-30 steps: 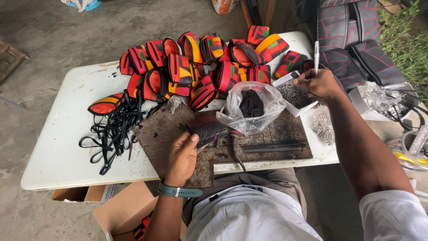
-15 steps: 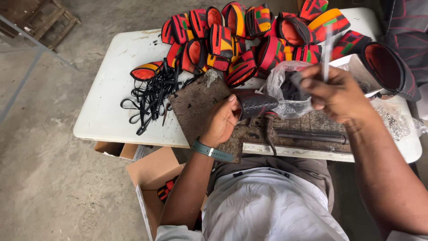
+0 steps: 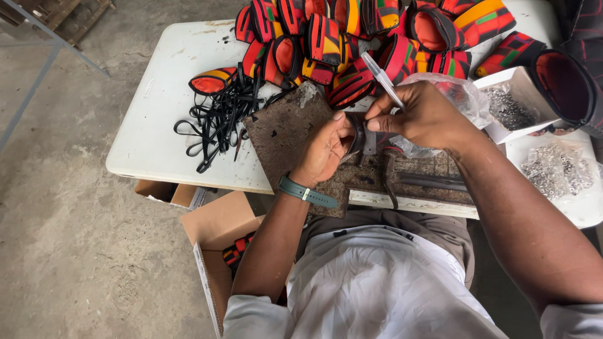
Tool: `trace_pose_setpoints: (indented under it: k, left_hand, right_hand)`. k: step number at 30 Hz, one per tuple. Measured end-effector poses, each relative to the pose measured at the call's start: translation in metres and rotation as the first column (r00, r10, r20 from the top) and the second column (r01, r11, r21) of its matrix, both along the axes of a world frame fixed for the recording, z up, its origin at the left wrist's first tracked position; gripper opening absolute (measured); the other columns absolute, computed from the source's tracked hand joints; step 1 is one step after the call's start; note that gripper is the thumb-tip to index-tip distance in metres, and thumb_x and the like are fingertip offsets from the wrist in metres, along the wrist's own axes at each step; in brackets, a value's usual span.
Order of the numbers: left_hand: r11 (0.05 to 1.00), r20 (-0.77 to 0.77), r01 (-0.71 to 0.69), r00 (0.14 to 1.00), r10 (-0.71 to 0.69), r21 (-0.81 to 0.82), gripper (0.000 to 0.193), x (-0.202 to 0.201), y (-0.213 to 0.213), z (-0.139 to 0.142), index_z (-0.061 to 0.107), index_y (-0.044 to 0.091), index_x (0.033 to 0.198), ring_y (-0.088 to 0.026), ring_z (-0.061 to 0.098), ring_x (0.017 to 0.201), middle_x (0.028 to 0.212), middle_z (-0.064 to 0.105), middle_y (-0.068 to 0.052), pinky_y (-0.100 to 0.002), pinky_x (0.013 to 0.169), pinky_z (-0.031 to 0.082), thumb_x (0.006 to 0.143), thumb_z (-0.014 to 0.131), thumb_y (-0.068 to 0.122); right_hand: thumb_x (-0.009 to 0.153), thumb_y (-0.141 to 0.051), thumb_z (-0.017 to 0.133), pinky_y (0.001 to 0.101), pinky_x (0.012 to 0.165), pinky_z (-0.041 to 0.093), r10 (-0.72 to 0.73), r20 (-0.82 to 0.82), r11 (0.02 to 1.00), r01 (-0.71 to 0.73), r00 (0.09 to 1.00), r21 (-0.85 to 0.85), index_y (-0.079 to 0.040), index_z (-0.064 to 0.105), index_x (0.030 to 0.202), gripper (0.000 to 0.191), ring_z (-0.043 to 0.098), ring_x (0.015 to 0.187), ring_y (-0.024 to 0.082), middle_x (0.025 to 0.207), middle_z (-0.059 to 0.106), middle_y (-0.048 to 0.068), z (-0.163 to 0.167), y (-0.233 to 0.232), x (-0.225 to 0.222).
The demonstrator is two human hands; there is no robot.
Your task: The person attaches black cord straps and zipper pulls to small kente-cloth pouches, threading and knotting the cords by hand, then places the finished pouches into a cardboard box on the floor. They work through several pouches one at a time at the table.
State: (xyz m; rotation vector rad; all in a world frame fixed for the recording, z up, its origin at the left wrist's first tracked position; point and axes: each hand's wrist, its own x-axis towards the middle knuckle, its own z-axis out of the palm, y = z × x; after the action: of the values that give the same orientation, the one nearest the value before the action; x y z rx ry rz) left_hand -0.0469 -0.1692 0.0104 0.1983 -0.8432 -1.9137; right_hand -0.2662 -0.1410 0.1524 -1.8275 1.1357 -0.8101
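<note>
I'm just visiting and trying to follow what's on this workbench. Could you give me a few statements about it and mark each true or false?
1. The right hand holds a thin white pen-like stick. True.
2. The left hand wears a teal wristband. True.
3. The black straps hang off the right end of the white table. False: they lie on its left part.
4. The cardboard box sits on the table. False: it stands on the floor below.

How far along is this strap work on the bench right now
Looks done: a heap of bright sewn pieces piled on the white table. In hand: the left hand and right hand, which also grips a pen, hold one dark strap. Left: loose black straps.
</note>
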Motion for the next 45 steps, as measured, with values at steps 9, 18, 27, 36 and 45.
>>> trace_pose_setpoints:
  k: [9, 18, 27, 36, 45]
  left_hand:
    - [1.000, 0.084, -0.015, 0.996, 0.017, -0.025, 0.026, 0.003, 0.013, 0.018, 0.061, 0.008, 0.114, -0.013, 0.060, 0.105, 0.108, 0.065, -0.002, -0.034, 0.093, 0.051, 0.114, 0.055, 0.034]
    - [0.999, 0.134, -0.043, 0.990, 0.044, -0.016, 0.030, 0.003, 0.014, 0.024, 0.062, 0.006, 0.109, -0.015, 0.064, 0.106, 0.108, 0.068, -0.006, -0.036, 0.095, 0.052, 0.110, 0.055, 0.035]
    - [0.953, 0.350, -0.098, 0.915, 0.199, -0.288, 0.027, 0.002, 0.034, 0.030, 0.068, -0.004, 0.119, -0.012, 0.065, 0.102, 0.112, 0.072, -0.007, -0.030, 0.092, 0.052, 0.101, 0.072, 0.016]
    - [0.886, 0.476, -0.038, 0.832, 0.284, -0.462, 0.030, -0.006, 0.048, 0.038, 0.063, -0.003, 0.125, -0.012, 0.067, 0.108, 0.117, 0.072, -0.007, -0.028, 0.099, 0.053, 0.099, 0.071, 0.010]
    - [0.947, 0.523, -0.209, 0.794, 0.309, -0.242, 0.021, 0.004, 0.049, 0.007, 0.068, -0.002, 0.117, -0.006, 0.061, 0.093, 0.104, 0.071, -0.002, -0.023, 0.083, 0.049, 0.100, 0.072, 0.009]
  right_hand:
    - [0.086, -0.007, 0.081, 0.0254, 0.071, 0.054, -0.011, -0.082, 0.997, 0.005, 0.997, -0.072, -0.002, 0.079, 0.100, 0.015, 0.066, 0.076, 0.008, 0.085, 0.076, 0.002, 0.006, 0.001, 0.012]
    - [0.087, -0.011, 0.081, 0.0264, 0.054, 0.045, -0.127, 0.004, 0.992, 0.127, 0.992, 0.010, -0.005, 0.077, 0.100, 0.016, 0.058, 0.060, 0.010, 0.081, 0.073, 0.003, 0.010, 0.005, 0.001]
    - [0.097, -0.011, 0.079, 0.0212, 0.047, 0.043, -0.368, 0.243, 0.922, 0.386, 0.897, -0.026, -0.002, 0.070, 0.106, 0.016, 0.057, 0.057, 0.005, 0.079, 0.065, 0.000, 0.003, 0.032, -0.107]
    - [0.095, -0.001, 0.081, 0.0294, 0.067, 0.049, -0.564, -0.038, 0.803, 0.537, 0.825, -0.260, 0.001, 0.074, 0.101, 0.009, 0.061, 0.078, 0.011, 0.090, 0.070, 0.005, -0.073, -0.017, -0.253]
    - [0.090, -0.041, 0.077, 0.0514, 0.083, 0.056, -0.533, -0.752, 0.820, 0.457, 0.389, -0.345, -0.017, 0.077, 0.119, 0.038, 0.071, 0.093, 0.043, 0.101, 0.074, 0.020, -0.124, -0.071, -0.247]
